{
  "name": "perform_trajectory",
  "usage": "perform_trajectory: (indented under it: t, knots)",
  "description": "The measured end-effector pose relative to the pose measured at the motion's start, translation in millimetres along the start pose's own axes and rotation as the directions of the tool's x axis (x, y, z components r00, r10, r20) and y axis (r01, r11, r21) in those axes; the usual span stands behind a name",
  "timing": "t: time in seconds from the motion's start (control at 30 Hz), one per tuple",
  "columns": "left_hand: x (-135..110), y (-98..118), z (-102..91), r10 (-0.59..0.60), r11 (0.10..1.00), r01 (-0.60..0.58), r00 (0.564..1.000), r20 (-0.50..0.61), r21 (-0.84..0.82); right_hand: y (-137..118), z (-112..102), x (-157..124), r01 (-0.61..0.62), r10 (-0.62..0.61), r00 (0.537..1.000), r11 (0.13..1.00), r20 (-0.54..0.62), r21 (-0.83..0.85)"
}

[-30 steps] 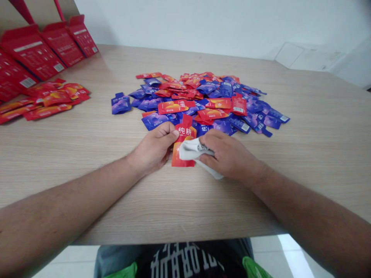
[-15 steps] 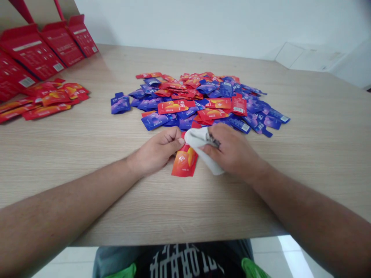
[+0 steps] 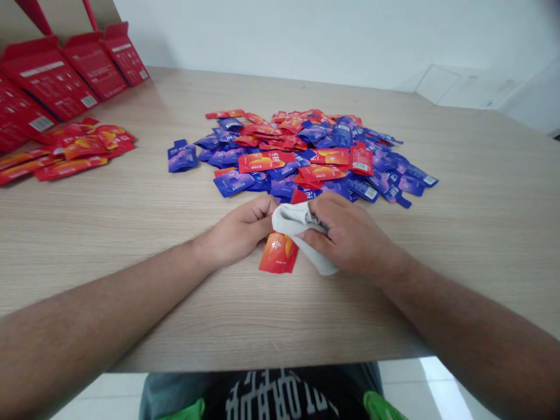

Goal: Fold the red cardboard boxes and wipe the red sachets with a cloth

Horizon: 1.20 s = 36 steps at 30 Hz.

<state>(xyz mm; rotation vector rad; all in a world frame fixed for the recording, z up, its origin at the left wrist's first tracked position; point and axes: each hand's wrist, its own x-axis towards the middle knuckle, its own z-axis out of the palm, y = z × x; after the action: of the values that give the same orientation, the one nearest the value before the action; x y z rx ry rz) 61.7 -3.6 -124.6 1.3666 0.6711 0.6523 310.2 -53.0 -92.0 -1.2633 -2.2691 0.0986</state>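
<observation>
My left hand (image 3: 238, 231) is closed on the top of a red and orange sachet (image 3: 279, 254) that hangs down onto the wooden table (image 3: 131, 233). My right hand (image 3: 347, 233) grips a folded white cloth (image 3: 301, 230) and presses it against the upper part of that sachet. Both hands sit just in front of a big heap of red and blue sachets (image 3: 306, 151). The sachet's top half is hidden by the cloth and my fingers.
A row of red sachets (image 3: 65, 151) lies at the left. Behind it stand open red cartons (image 3: 65, 76) along the left edge. A lone blue sachet (image 3: 182, 156) lies left of the heap. The table's near edge runs just above my lap.
The sachet has been turned over, from its lettered side to its orange picture side. The cloth moved up over its top half and then slid a little down and left.
</observation>
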Motion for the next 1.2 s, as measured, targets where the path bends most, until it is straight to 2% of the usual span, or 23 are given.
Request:
perform_trajectory:
  t: [0.13,0.2,0.27,0.33,0.4,0.47,0.5,0.57,0.63,0.67,0.73,0.8,0.87,1.07,1.13,1.2]
  knots:
    - [0.7,-0.2,1.8,0.009,0.999,-0.011,0.998,-0.06,-0.043,-6.2,-0.2,-0.9,-0.054,0.052,0.997,0.998,-0.061,-0.02]
    - [0.8,1.2,3.8,-0.008,0.997,0.0,0.995,-0.098,-0.083,-15.6,0.5,-2.9,0.001,-0.001,0.999,1.0,0.042,-0.011]
    - [0.5,3.9,5.9,-0.028,0.993,0.015,0.993,-0.118,-0.116,-24.3,1.8,-5.0,0.093,-0.094,0.977,0.996,0.193,0.015]
    - [0.2,7.2,7.4,-0.055,0.988,0.037,0.992,-0.115,-0.153,-25.0,3.0,-5.2,0.104,-0.105,0.968,0.994,0.226,0.015]
    - [-0.2,10.2,8.2,-0.088,0.977,0.068,0.992,-0.094,-0.203,-15.1,2.1,-2.5,0.014,-0.011,0.995,0.999,0.1,-0.03]
    - [-0.7,12.3,8.6,-0.11,0.966,0.086,0.99,-0.085,-0.244,0.2,-2.2,2.1,-0.096,0.092,0.993,0.994,-0.07,-0.049]
    - [-0.8,13.0,8.6,-0.113,0.963,0.086,0.989,-0.091,-0.255,6.9,-5.5,4.4,-0.13,0.127,0.986,0.991,-0.112,-0.022]
    - [-0.4,14.0,8.3,-0.11,0.963,0.075,0.986,-0.127,-0.258,14.2,-12.7,7.5,-0.187,0.195,0.978,0.976,-0.072,0.11]
    - [1.2,14.4,7.4,-0.092,0.964,0.042,0.979,-0.181,-0.264,11.6,-17.2,7.7,-0.246,0.231,0.969,0.917,0.084,0.313]
    - [2.3,14.2,6.8,-0.079,0.963,0.019,0.974,-0.212,-0.269,7.5,-17.5,6.8,-0.287,0.231,0.956,0.861,0.18,0.419]
    - [4.5,12.7,5.4,-0.044,0.963,-0.031,0.961,-0.272,-0.267,-2.6,-13.9,3.9,-0.373,0.192,0.919,0.705,0.344,0.603]
    - [5.9,9.4,4.2,0.003,0.972,-0.078,0.947,-0.32,-0.222,-11.2,-6.9,1.3,-0.45,0.148,0.883,0.54,0.446,0.711]
    - [5.8,5.3,3.4,0.06,0.984,-0.112,0.941,-0.332,-0.14,-15.7,-0.2,0.0,-0.482,0.137,0.871,0.428,0.472,0.765]
    - [3.5,6.5,0.4,0.142,0.981,-0.112,0.97,-0.195,0.158,-11.2,9.0,0.2,-0.436,0.176,0.899,0.263,0.401,0.861]
    - [4.3,9.9,-0.8,0.146,0.955,-0.107,0.982,-0.123,0.278,-7.8,10.9,-0.2,-0.429,0.2,0.899,0.233,0.389,0.873]
    - [5.7,10.3,-1.9,0.169,0.912,-0.137,0.984,-0.051,0.387,-4.9,11.9,-0.5,-0.443,0.221,0.893,0.272,0.393,0.854]
